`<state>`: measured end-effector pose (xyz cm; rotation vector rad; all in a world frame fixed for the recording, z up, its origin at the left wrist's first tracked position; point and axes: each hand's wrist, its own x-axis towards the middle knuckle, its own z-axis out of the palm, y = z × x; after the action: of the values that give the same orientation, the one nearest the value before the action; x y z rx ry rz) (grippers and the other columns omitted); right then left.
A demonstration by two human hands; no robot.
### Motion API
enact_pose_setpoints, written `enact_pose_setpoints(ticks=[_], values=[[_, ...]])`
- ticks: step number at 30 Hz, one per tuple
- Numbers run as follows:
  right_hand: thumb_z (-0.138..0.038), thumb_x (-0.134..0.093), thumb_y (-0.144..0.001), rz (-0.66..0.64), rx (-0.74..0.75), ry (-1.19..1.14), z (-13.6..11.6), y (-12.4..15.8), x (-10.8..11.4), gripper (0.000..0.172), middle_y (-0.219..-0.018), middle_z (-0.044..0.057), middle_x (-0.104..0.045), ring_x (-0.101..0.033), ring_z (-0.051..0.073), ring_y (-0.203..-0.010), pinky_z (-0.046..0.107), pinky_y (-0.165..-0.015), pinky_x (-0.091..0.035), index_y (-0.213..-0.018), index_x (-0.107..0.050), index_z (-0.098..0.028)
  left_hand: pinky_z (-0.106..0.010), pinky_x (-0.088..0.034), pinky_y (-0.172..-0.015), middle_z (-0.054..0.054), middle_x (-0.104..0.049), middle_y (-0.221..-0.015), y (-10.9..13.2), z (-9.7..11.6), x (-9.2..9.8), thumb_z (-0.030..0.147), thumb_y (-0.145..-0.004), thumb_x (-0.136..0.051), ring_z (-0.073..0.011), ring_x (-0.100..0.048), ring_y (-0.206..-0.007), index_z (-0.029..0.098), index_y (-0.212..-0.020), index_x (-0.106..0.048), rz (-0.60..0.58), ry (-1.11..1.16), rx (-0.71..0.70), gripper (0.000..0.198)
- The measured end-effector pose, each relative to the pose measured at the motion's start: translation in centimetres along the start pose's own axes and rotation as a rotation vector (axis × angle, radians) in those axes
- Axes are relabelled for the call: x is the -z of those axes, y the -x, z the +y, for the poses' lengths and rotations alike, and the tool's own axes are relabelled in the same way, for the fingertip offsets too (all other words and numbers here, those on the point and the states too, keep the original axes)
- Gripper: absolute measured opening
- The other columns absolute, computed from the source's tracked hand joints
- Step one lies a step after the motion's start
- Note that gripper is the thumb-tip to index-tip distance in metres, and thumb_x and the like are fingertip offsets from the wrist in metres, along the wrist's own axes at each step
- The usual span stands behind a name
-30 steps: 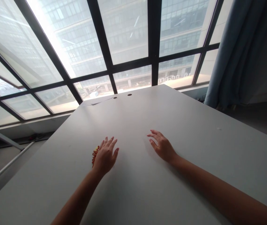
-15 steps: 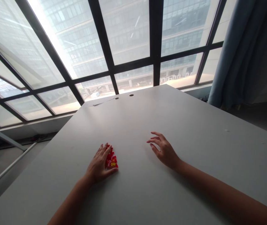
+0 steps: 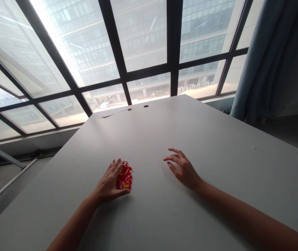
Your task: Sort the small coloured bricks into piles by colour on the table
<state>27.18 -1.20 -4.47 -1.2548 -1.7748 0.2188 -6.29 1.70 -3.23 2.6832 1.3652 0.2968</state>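
Observation:
My left hand (image 3: 107, 185) lies on the white table with its thumb and fingers curved around the left side of a small cluster of red and yellow plastic pieces (image 3: 124, 177). The pieces look like tiny bricks or beads, but the exact kind is hard to tell. My right hand (image 3: 183, 170) rests on the tabletop (image 3: 151, 139) further right, its fingers apart and nothing in them. Part of the cluster is hidden behind my left fingers.
Two round holes (image 3: 138, 107) pierce the far end of the table, beside a large dark-framed window (image 3: 143, 45). A blue curtain (image 3: 266, 59) hangs at the right. Grey floor and a pale metal rail (image 3: 7, 184) lie below the table's left edge.
The cluster was mostly hidden at the left of my left hand and now sits at that hand's right, held against its fingers. My left hand has shifted left; my right hand barely moved.

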Motion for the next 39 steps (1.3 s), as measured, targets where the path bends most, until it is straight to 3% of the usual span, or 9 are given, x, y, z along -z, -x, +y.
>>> enact_pose_setpoints(ticks=[7, 13, 18, 24, 27, 29, 32, 36, 39], values=[[-0.019, -0.049, -0.086, -0.002, 0.002, -0.013, -0.2, 0.0, 0.2, 0.021, -0.124, 0.013, -0.051, -0.063, 0.021, -0.096, 0.04, -0.088, -0.052, -0.093, -0.068, -0.019, -0.048, -0.028, -0.112, -0.016, -0.036, -0.148, -1.4, 2.1, 0.7, 0.055, -0.072, -0.065, -0.0312, -0.024, -0.14, 0.015, -0.144, -0.032, 0.028, 0.189, -0.106, 0.088], [-0.019, -0.048, -0.086, -0.034, 0.016, -0.016, -0.4, 0.1, 0.1, 0.02, -0.124, 0.012, -0.053, -0.063, 0.02, -0.094, 0.039, -0.087, -0.052, -0.093, -0.068, -0.021, -0.04, -0.047, -0.099, -0.007, -0.065, -0.121, -1.3, 1.9, 1.0, 0.044, -0.086, -0.048, -0.0238, -0.061, -0.113, 0.022, -0.11, -0.066, 0.318, 0.351, 0.219, 0.037], [-0.019, -0.048, -0.086, -0.045, 0.025, -0.016, -0.5, 0.1, 0.0, 0.021, -0.123, 0.011, -0.053, -0.063, 0.02, -0.093, 0.039, -0.086, -0.053, -0.093, -0.068, -0.021, -0.037, -0.052, -0.093, -0.002, -0.074, -0.101, -1.1, 1.1, 0.6, 0.042, -0.083, -0.05, -0.0216, -0.068, -0.099, 0.024, -0.094, -0.073, 0.47, 0.401, 0.32, 0.031], [-0.019, -0.048, -0.086, -0.047, 0.02, -0.011, -0.7, 0.0, 0.1, 0.021, -0.122, 0.011, -0.055, -0.064, 0.02, -0.09, 0.037, -0.082, -0.054, -0.092, -0.068, -0.021, -0.036, -0.058, -0.08, -0.002, -0.076, -0.087, -0.7, 0.2, 0.3, 0.046, -0.078, -0.057, -0.0223, -0.071, -0.084, 0.023, -0.087, -0.073, 0.532, 0.396, 0.395, 0.03], [-0.018, -0.048, -0.086, -0.039, 0.041, -0.007, -0.7, -0.1, 0.2, 0.021, -0.121, 0.012, -0.056, -0.064, 0.02, -0.092, 0.037, -0.084, -0.053, -0.091, -0.068, -0.021, -0.04, -0.054, -0.088, -0.004, -0.074, -0.097, 0.1, 0.4, 0.5, 0.047, -0.08, -0.055, -0.0239, -0.069, -0.093, 0.022, -0.092, -0.072, 0.561, 0.361, 0.397, 0.032], [-0.017, -0.047, -0.086, -0.057, 0.063, -0.015, -0.8, -0.4, 0.1, 0.021, -0.116, 0.011, -0.06, -0.063, 0.02, -0.096, 0.037, -0.087, -0.052, -0.093, -0.067, -0.021, -0.044, -0.047, -0.099, -0.009, -0.068, -0.115, 1.2, 0.8, 0.2, 0.048, -0.085, -0.049, -0.0258, -0.062, -0.109, 0.02, -0.108, -0.068, 0.548, 0.284, 0.37, 0.041], [-0.017, -0.047, -0.086, -0.136, 0.081, -0.026, -1.5, -1.3, -1.0, 0.023, -0.104, 0.008, -0.067, -0.063, 0.021, -0.1, 0.038, -0.091, -0.05, -0.098, -0.066, -0.021, -0.053, -0.033, -0.109, -0.016, -0.045, -0.142, 3.1, 1.7, -1.5, 0.053, -0.088, -0.042, -0.0319, -0.034, -0.136, 0.012, -0.136, -0.045, 0.404, 0.147, 0.354, 0.063], [-0.02, -0.046, -0.089, -0.326, 0.082, -0.065, -4.0, -3.7, -5.1, 0.029, -0.111, 0.009, -0.069, -0.063, 0.02, -0.106, 0.037, -0.095, -0.048, -0.111, -0.065, -0.019, -0.058, -0.021, -0.112, -0.02, -0.024, -0.152, 3.9, 2.6, -4.2, 0.055, -0.087, -0.044, -0.0356, -0.01, -0.142, 0.009, -0.148, -0.018, 0.319, 0.008, 0.378, 0.08], [-0.021, -0.045, -0.09, -0.407, 0.077, -0.113, -6.0, -6.0, -8.8, 0.031, -0.12, 0.008, -0.065, -0.06, 0.018, -0.113, 0.032, -0.099, -0.045, -0.114, -0.065, -0.018, -0.057, -0.02, -0.113, -0.021, -0.023, -0.152, 2.7, 2.9, -4.9, 0.049, -0.089, -0.04, -0.035, -0.008, -0.142, 0.007, -0.148, -0.016, 0.299, -0.026, 0.358, 0.075]])
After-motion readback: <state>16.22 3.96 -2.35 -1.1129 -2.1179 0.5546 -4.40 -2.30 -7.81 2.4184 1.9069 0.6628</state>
